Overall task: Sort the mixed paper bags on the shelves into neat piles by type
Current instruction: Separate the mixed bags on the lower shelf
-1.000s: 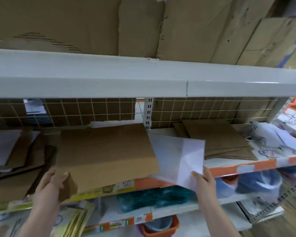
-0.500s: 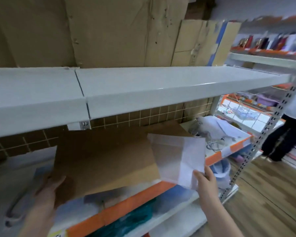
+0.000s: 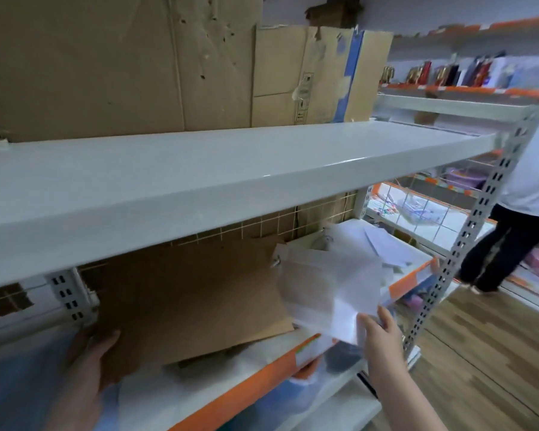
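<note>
Brown bag: a large flat brown paper bag [image 3: 187,293] was held tilted above the lower shelf [image 3: 246,384], under the white upper shelf [image 3: 231,169].
White bag: a thin white paper bag [image 3: 330,290] was held just right of the brown one, overlapping its right edge, above the shelf's orange front strip.
Left grip: the left hand [image 3: 87,365] held the brown bag's lower left corner, thumb on top, fingers underneath and hidden.
Right grip: the right hand [image 3: 380,334] pinched the white bag's lower right corner between thumb and fingers.
White pile: more white paper bags [image 3: 377,241] lay at the right end of the same shelf, near the wire mesh back.
Above: flattened cardboard sheets [image 3: 137,63] stood upright on the upper shelf.
Background: another person [image 3: 523,194] in a white top and dark trousers stood on the wooden floor [image 3: 479,353], well apart, by further shelves.
</note>
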`<state>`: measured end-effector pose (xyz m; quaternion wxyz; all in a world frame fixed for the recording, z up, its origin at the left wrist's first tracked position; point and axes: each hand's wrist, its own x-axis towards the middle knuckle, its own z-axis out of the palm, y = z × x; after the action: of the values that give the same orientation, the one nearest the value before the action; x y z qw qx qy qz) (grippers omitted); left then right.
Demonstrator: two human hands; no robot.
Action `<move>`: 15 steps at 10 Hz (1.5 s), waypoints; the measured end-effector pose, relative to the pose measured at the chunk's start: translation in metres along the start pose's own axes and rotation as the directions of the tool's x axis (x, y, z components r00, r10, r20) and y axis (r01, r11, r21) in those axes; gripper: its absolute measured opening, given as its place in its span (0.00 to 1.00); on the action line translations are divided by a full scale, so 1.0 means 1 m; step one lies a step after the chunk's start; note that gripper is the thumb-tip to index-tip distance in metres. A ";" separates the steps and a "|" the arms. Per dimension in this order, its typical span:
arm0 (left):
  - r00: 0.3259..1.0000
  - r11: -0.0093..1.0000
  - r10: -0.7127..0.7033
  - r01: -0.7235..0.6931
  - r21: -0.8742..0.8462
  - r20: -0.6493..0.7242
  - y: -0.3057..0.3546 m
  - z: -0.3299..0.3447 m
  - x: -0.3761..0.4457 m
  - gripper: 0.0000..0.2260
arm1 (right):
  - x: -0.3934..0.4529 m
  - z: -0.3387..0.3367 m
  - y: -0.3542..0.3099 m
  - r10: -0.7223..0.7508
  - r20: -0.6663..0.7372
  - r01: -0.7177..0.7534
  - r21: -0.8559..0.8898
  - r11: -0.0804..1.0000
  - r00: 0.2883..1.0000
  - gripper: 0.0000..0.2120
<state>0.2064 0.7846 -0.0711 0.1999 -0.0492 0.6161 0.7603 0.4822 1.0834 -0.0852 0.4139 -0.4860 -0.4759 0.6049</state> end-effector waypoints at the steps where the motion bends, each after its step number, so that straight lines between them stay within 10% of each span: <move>1: 0.999 1.000 0.010 -0.008 0.029 -0.053 -0.023 0.028 0.002 0.22 | 0.044 -0.008 -0.016 0.007 0.035 -0.008 0.029 1.000 0.999 0.26; 3: 0.984 0.996 -0.068 0.058 -0.066 -0.164 -0.046 0.127 -0.023 0.12 | 0.143 -0.039 -0.047 -0.021 0.107 0.028 -0.072 0.997 0.994 0.20; 6: 0.944 0.960 -0.027 0.116 0.254 -0.328 -0.073 0.184 -0.022 0.30 | 0.250 -0.074 -0.070 -0.020 0.078 0.031 -0.140 0.990 0.997 0.12; 8: 0.890 0.390 0.167 0.335 0.858 -0.424 -0.088 0.195 -0.005 0.45 | 0.293 -0.062 -0.069 -0.115 0.148 0.154 -0.282 0.947 0.982 0.14; 10: 0.975 -0.044 0.182 0.139 0.989 -0.129 -0.095 0.248 -0.042 0.33 | 0.321 -0.059 -0.057 -0.169 0.164 0.234 -0.610 0.757 0.972 0.20; 12: 0.993 -0.112 0.092 0.078 0.991 -0.068 -0.114 0.256 -0.048 0.37 | 0.336 -0.055 -0.041 -0.327 0.383 0.477 -0.829 0.291 0.864 0.17; 15: 0.992 -0.104 0.123 0.043 0.994 -0.030 -0.119 0.256 -0.045 0.38 | 0.332 -0.056 -0.031 -0.081 0.606 0.612 -0.783 0.113 0.791 0.29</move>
<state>0.3347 1.0380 -0.1054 0.1125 0.0918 0.9880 0.0530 0.4767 1.4195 -0.1233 0.0394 -0.3595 -0.9216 0.1407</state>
